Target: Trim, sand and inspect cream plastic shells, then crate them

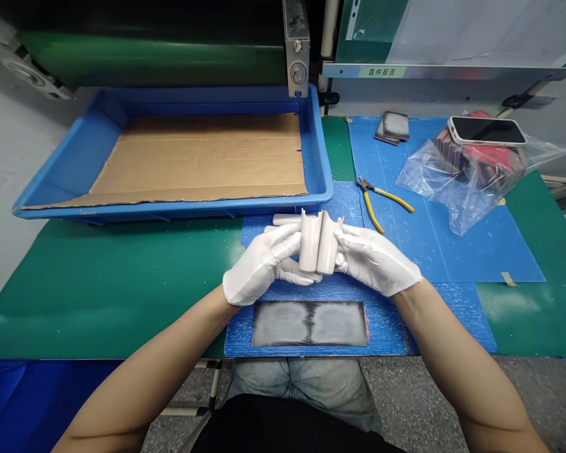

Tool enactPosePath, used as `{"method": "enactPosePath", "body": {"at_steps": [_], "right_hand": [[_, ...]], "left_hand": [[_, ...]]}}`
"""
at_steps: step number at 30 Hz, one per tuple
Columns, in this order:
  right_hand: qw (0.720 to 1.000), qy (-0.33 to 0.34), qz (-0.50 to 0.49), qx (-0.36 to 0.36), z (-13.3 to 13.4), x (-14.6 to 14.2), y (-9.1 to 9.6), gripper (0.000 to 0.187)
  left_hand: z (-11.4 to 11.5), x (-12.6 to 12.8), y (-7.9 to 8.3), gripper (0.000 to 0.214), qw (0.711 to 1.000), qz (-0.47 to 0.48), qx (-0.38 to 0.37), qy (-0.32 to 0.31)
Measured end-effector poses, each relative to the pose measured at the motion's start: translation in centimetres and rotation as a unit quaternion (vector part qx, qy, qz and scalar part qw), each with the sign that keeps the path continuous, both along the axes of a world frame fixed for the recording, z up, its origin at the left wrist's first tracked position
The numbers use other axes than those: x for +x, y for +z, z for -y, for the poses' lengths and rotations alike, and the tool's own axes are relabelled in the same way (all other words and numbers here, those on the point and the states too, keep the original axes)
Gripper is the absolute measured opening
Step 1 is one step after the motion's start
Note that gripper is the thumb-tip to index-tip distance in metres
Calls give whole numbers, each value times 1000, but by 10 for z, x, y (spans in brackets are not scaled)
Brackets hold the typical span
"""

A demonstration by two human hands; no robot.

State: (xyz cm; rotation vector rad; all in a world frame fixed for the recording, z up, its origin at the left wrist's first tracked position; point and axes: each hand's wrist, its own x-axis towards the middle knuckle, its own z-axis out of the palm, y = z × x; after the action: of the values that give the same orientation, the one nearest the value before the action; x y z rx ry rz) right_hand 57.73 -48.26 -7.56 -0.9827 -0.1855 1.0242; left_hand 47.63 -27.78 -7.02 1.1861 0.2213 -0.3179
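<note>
My left hand (pixel 259 264), in a white glove, grips a glossy off-white curved plastic part (pixel 310 245). A matching curved part (pixel 329 248) is gripped in my gloved right hand (pixel 380 259). The two parts stand side by side, almost upright, and appear to touch along their facing edges. Their upper rims are notched. Behind my left fingers lies another off-white rounded piece (pixel 285 219), partly hidden. Below my hands a grey-black sanding sheet (pixel 310 323), whitened with dust, lies flat on the blue mat (pixel 446 318).
A blue tray (pixel 327 170) lined with cardboard (pixel 207 154) stands at the back left. Yellow-handled cutters (pixel 375 198) lie right of centre. Small sanding pads (pixel 395 127) lie behind them. A phone (pixel 488 131) rests on plastic-wrapped red-and-dark pieces (pixel 490 163). A green roller (pixel 155 56) overhangs the tray.
</note>
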Motion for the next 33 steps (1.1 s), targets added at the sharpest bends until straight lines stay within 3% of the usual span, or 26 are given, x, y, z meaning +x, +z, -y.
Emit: {"method": "enactPosePath", "body": {"at_steps": [7,17,21,25,33], "right_hand": [[999,28,-20,-8,7,2,3,34],[996,16,41,-72,4,-3,6,38],[996,32,45,-66,-1,-7,9,42],[996,70,19,-48,-3,-10,9,35],[996,78,-31,-4,4,-4,9,29]], "left_hand": [[-5,-2,2,63,999,20,30,8],[1,1,5,86,999,28,35,-26],[2,0,1,80,998,40,36,-25],[2,-2,-2,73,997,57,53,-28],[-3,-3,2,64,999,21,-37,-19]]}}
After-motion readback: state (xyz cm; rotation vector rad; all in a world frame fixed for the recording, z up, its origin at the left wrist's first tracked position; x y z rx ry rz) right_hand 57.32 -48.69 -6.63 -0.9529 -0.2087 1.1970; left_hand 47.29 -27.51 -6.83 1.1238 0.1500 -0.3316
